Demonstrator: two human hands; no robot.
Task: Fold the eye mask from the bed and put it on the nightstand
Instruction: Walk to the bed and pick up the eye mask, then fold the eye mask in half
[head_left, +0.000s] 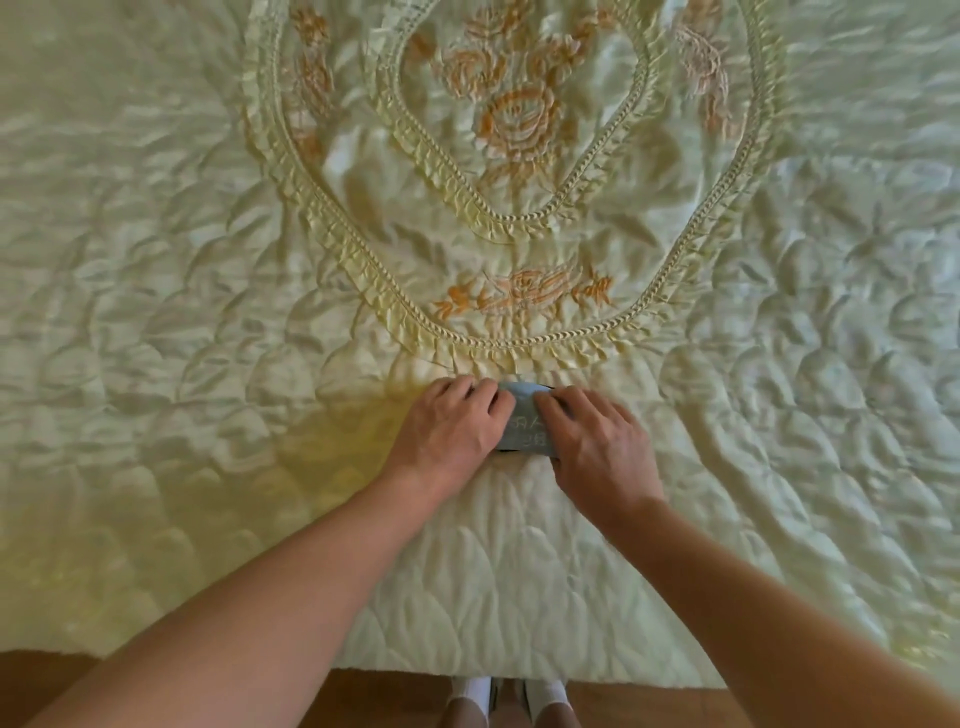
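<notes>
Head view | left hand and right hand fingers pressing grey eye mask on bedspread

Both hands on the eye mask, pressing it flat on the bed. Left hand covers its left end, right hand its right; only a grey-blue middle strip shows. Cream quilted bedspread, orange floral embroidery beyond. Wood floor at bottom edge.

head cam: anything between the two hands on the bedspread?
Yes: the grey-blue eye mask lies between the left hand and right hand, both pressing on it. Head view.
</notes>
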